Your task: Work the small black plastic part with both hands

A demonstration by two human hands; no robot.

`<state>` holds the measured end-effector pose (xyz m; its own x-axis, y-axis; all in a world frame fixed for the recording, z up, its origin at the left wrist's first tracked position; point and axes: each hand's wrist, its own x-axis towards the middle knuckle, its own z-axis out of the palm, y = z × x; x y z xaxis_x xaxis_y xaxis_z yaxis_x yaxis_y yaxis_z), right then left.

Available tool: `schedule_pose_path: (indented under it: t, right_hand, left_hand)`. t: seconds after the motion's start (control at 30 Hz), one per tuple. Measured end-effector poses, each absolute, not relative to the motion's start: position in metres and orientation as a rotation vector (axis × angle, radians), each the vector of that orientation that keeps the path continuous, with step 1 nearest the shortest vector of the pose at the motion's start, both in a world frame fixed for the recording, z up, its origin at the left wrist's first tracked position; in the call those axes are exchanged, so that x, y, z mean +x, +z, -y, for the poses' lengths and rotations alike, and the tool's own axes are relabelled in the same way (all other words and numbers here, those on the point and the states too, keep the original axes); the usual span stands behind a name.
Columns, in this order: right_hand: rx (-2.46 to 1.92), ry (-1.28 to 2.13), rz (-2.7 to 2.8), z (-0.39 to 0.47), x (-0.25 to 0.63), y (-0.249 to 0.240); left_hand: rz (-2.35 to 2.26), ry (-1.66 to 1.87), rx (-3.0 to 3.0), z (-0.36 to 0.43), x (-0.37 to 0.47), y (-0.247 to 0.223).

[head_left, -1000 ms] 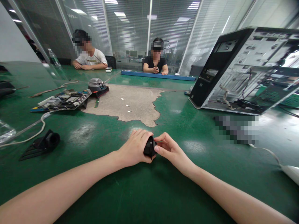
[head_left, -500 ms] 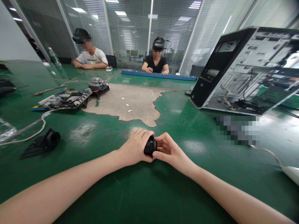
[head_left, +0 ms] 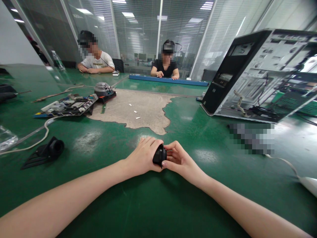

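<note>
While facing across the green table (head_left: 119,211), saw glossy paint with dull spots of glare, and near the middle one pale patch (head_left: 148,114) with a ragged edge. Beyond the far side, saw a glass wall (head_left: 138,43) with blinds (head_left: 180,29), and ceiling lights (head_left: 127,14) in the panes.

Held one black part (head_left: 159,155) between two hands, at the near side of the table, just in front of the patch. Had the left hand (head_left: 143,155) curled around its left side and the right hand (head_left: 180,158) narrowed to a pinch on its right end. Could not tell whether touching the paint or raised just above.

Counted two people across the table: one white-shirted person (head_left: 99,63) to the left, and one black-shirted person (head_left: 165,67) with both hands near one blue bar (head_left: 168,80). Counted three scraps (head_left: 135,111) and one green strip (head_left: 102,109) on the patch. At left, counted one circuit board (head_left: 70,105), one cooler (head_left: 103,90) just behind it, one brown cord (head_left: 58,94), and one black bracket (head_left: 47,152) lying nearer, well apart from both hands. Traced one white cable (head_left: 46,134) from beside the board toward the left edge. At right, counted one case (head_left: 220,76), open-sided, with wires (head_left: 239,100) inside, and before it one blurred object (head_left: 251,138), too unclear to name, with one pale cable (head_left: 284,162) trailing from it.
</note>
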<state>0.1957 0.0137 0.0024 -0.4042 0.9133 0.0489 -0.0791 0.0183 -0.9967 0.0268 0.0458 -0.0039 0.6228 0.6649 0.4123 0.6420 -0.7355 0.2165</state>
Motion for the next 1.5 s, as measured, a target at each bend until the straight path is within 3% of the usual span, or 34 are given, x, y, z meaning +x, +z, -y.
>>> schedule_pose_path:
  t: [1.5]
  right_hand:
    - [-0.993, 1.479, 1.474, -0.0163, 0.1946, 0.0034]
  left_hand:
    - [-1.103, 0.741, 2.77, -0.0455, 0.0269, -0.0022]
